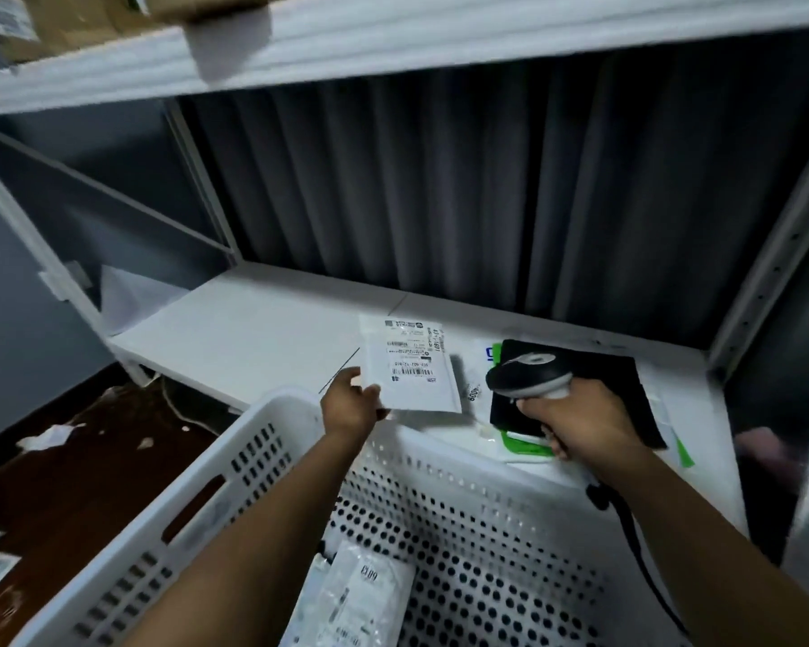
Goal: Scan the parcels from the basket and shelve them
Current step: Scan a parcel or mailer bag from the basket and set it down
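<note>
My left hand (349, 403) grips the lower left corner of a white padded parcel (409, 366) with a printed label facing up, held just above the white shelf (253, 333). My right hand (575, 420) is closed around the handle of a black and grey barcode scanner (528, 368), whose head points left toward the parcel. A perforated white plastic basket (234, 464) stands below my arms, with another white labelled parcel (360, 600) lying in its bottom.
A black parcel (627, 389) and white and green mailers (524, 448) lie on the shelf's right side. An upper shelf (393, 44) carries cardboard boxes (66, 21). Grey corrugated panel behind. Dark floor with scraps of paper at the left. The scanner's cable hangs under my right forearm.
</note>
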`<state>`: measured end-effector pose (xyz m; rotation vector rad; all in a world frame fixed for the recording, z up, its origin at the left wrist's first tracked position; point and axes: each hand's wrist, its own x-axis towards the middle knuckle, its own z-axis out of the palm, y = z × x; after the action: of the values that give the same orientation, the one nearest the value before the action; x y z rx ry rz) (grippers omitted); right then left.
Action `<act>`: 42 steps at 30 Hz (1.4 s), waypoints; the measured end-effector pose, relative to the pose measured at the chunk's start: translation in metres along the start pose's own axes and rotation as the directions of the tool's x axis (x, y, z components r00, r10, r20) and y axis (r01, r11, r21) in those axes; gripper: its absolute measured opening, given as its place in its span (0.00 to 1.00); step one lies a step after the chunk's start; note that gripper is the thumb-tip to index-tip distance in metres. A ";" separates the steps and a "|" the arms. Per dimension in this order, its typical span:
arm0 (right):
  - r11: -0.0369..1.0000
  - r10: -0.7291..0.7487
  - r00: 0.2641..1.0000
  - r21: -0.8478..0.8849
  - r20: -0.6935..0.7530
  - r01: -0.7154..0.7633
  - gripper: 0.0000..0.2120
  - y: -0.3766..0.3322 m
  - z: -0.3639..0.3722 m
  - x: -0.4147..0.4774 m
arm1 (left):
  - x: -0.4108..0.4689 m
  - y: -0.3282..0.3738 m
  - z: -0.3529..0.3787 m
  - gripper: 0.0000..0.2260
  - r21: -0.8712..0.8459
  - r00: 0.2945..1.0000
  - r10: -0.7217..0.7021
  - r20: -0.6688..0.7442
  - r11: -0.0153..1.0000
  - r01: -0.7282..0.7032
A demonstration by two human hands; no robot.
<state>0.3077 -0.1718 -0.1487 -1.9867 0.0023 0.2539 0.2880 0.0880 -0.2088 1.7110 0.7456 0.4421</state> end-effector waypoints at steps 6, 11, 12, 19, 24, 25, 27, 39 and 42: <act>0.991 0.097 0.995 0.084 0.036 -0.100 0.09 0.024 0.015 0.051 | 0.075 -0.020 0.051 0.15 0.283 0.999 0.014 0.048 0.959 -0.027; 0.993 0.101 0.994 0.057 0.046 -0.104 0.11 0.038 0.022 0.065 | 0.118 -0.040 0.068 0.17 0.654 0.991 0.024 0.133 0.749 -0.106; 0.993 0.104 0.993 0.048 0.051 -0.107 0.11 0.040 0.023 0.066 | 0.122 -0.043 0.067 0.17 0.696 0.990 0.013 0.143 0.709 -0.110; 0.999 0.027 0.997 -0.037 0.073 -0.024 0.09 0.029 0.029 0.062 | 0.124 -0.036 0.047 0.15 0.738 0.965 0.014 0.260 0.642 -0.208; 0.998 -0.006 0.980 -0.065 0.199 0.019 0.10 -0.001 0.043 0.036 | 0.076 -0.025 -0.002 0.14 0.652 0.931 0.202 0.305 0.668 -0.358; 0.996 -0.020 0.977 -0.081 0.214 0.038 0.10 -0.006 0.047 0.027 | 0.060 -0.029 -0.017 0.14 0.631 0.927 0.241 0.287 0.681 -0.372; 0.992 -0.049 0.971 -0.099 0.236 0.074 0.10 -0.013 0.058 0.010 | 0.028 -0.042 -0.044 0.14 0.589 0.918 0.321 0.233 0.704 -0.396; 0.975 0.034 0.915 -0.215 0.401 0.058 0.13 0.063 0.145 -0.063 | -0.094 -0.248 -0.106 0.26 0.712 0.895 -0.388 0.220 0.691 0.125; 0.966 0.083 0.905 -0.257 0.416 0.030 0.13 0.091 0.160 -0.062 | -0.089 -0.268 -0.091 0.26 0.688 0.886 -0.433 0.164 0.694 0.212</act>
<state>0.2078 -0.0727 -0.2829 -2.1515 -0.2979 0.7350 0.0985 0.1301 -0.4330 2.1634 1.0176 -0.4092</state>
